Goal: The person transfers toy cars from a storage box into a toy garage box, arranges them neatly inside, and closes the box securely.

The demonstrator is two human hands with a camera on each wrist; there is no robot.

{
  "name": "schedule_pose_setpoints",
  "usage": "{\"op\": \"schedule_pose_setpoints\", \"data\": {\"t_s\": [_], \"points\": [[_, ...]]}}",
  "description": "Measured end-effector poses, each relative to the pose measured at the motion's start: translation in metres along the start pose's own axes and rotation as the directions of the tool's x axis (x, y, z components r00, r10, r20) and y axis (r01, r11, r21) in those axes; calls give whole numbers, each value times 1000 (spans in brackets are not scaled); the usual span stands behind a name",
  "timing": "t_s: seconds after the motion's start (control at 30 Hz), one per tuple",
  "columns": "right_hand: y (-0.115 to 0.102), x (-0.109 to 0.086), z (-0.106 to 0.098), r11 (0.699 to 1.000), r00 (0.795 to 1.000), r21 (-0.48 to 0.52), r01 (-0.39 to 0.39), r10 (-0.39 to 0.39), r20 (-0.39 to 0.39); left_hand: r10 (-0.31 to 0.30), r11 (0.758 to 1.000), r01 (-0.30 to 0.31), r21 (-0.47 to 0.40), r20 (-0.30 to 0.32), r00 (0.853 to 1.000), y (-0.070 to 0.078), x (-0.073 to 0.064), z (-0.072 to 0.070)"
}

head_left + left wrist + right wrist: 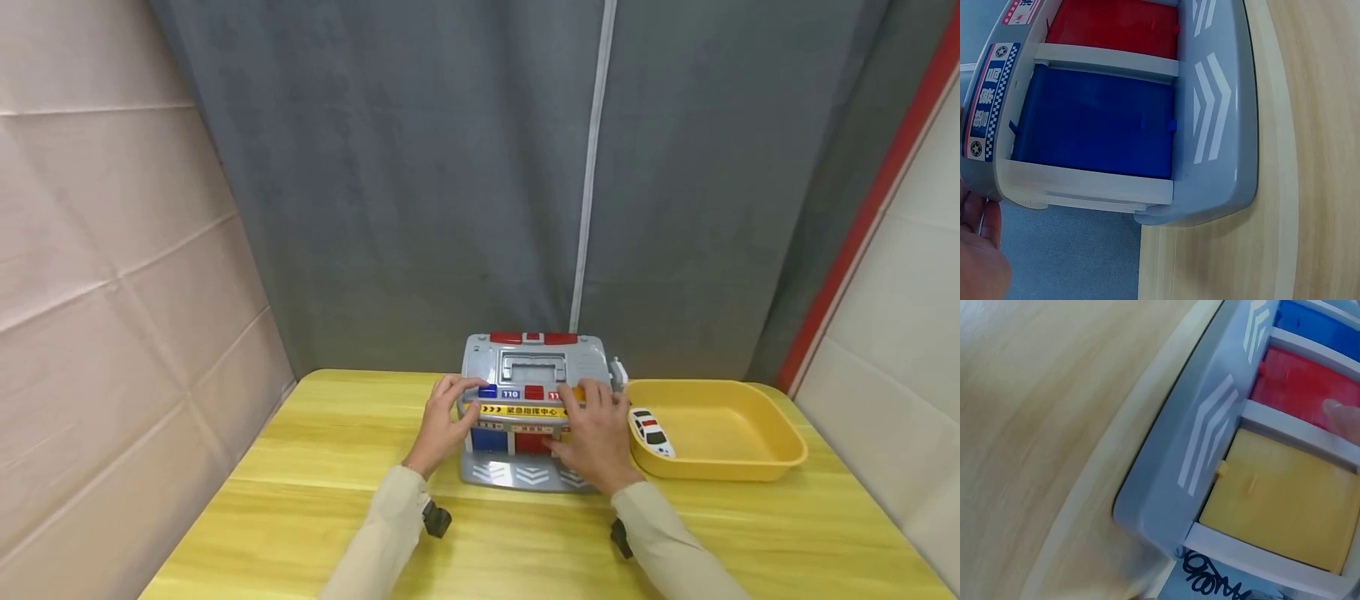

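Note:
A grey toy garage (551, 367) stands on the table, with red, blue and orange buttons on its roof and coloured doors in front. At its left front corner is my left hand (442, 425), fingers by the blue button (487, 390) and thumb at the yellow-labelled roof edge. My right hand (597, 433) grips over the right part of that edge, its fingers on top near the orange button. Its thumb touches the red door (1288, 384). The blue door (1094, 122) and the yellow door (1285, 500) are both closed.
Right of the garage stands a yellow tray (720, 472). A white toy car (652, 432) with black windows and a red stripe leans at its left side. A grey curtain (420, 208) hangs behind the table (337, 467). Black curly marks (1213, 578) show beside the garage.

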State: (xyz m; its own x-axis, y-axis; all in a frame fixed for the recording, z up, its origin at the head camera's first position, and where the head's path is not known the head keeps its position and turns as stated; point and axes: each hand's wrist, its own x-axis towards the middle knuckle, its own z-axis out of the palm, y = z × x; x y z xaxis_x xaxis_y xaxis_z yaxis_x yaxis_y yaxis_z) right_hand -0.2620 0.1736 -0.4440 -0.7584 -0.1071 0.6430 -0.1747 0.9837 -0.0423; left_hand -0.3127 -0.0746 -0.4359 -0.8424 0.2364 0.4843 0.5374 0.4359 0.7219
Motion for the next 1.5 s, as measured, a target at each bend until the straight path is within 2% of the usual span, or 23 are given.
{"op": "schedule_pose_setpoints", "data": {"t_s": [0.27, 0.6, 0.87, 1.1, 1.3, 1.5], "points": [[1, -1, -1, 1000, 1000, 12, 6, -6, 27, -4, 1000, 4, -26, 5, 1000, -4, -2, -1], [3, -6, -3, 999, 999, 47, 10, -9, -34, 7, 999, -6, -36, 23, 1000, 0, -4, -1], [5, -8, -2, 993, 999, 114, 7, -2, -52, 80, 996, -80, 27, 1, 997, 2, -4, -2], [7, -11, -4, 959, 996, 285, -13, 38, -82, 103, 992, -100, 72, -28, 994, 3, -8, 0], [9, -12, -7, 939, 998, 343, 5, 19, -65, 119, 988, -114, 107, -49, 992, 5, -10, 2], [13, -13, -12, 921, 1000, 388, -20, 24, -5, 66, 994, -64, 90, -12, 998, 7, -11, 0]]}}
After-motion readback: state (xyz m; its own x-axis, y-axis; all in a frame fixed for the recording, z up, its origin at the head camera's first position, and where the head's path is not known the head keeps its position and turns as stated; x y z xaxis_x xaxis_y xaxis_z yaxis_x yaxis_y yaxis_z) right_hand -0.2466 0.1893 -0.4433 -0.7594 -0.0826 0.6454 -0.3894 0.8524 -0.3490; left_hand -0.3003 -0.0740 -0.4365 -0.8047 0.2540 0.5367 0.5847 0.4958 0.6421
